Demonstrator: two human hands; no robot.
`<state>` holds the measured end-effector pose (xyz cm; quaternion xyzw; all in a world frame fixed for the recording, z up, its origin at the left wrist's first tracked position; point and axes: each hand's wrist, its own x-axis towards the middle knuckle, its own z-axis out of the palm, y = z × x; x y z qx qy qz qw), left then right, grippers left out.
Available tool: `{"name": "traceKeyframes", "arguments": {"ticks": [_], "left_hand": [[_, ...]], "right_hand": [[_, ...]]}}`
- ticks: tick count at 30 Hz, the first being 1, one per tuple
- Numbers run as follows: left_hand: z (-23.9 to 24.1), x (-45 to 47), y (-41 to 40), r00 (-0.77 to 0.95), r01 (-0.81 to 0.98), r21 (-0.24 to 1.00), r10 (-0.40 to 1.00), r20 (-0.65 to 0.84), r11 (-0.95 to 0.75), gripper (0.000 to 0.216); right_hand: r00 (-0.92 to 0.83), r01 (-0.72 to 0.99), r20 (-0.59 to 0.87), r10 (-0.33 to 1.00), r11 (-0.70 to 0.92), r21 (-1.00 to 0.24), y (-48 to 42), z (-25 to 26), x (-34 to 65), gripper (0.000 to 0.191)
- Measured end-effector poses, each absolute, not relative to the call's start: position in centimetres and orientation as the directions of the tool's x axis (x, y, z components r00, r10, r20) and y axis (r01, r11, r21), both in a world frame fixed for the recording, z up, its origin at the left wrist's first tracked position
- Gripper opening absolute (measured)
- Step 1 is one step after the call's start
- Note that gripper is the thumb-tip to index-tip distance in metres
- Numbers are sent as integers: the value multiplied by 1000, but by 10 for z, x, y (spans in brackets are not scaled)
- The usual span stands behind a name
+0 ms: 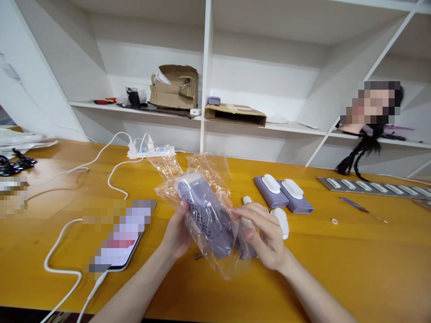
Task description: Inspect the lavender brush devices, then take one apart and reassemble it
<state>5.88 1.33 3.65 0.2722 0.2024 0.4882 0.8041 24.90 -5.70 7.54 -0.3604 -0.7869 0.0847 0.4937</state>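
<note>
A purple plastic device casing (208, 215) with rows of small holes and a pale end sits inside a clear plastic bag (222, 267), tilted in front of me. My left hand (178, 231) is closed around its left side, thumb on the near face. My right hand (266, 235) is at the right edge of the bag, index finger stretched out against it and thumb apart; it grips nothing that I can see. Partly hidden behind the bag and right hand lies another purple piece (245, 246). A white ribbed oval part (281, 222) rests just beyond the right hand.
Two purple casings with white oval tops (274, 190) lie at centre right. Beyond them are a metal strip with white parts (373, 186), a screwdriver (353, 204) and a small white ring (334, 221). A charging phone (134, 244), cables and a power strip (151, 152) occupy the left. Shelves hold cardboard boxes (175, 89).
</note>
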Motion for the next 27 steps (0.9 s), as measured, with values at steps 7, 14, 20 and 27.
{"name": "traceKeyframes", "arguments": {"ticks": [7,14,20,27], "left_hand": [[46,53,26,104,-811,582,994,43,60,53],[49,52,30,56,-825,564,997,51,17,44],[49,52,32,89,-826,560,996,5,71,51],[48,51,32,119,-819,567,993,21,86,53]], "right_hand": [[-310,378,565,764,645,-664,-60,92,261,28],[-506,667,282,815,577,-472,-59,98,250,27],[-482,808,281,830,545,-225,-73,105,249,14],[-402,903,443,801,428,45,-69,98,251,45]]}}
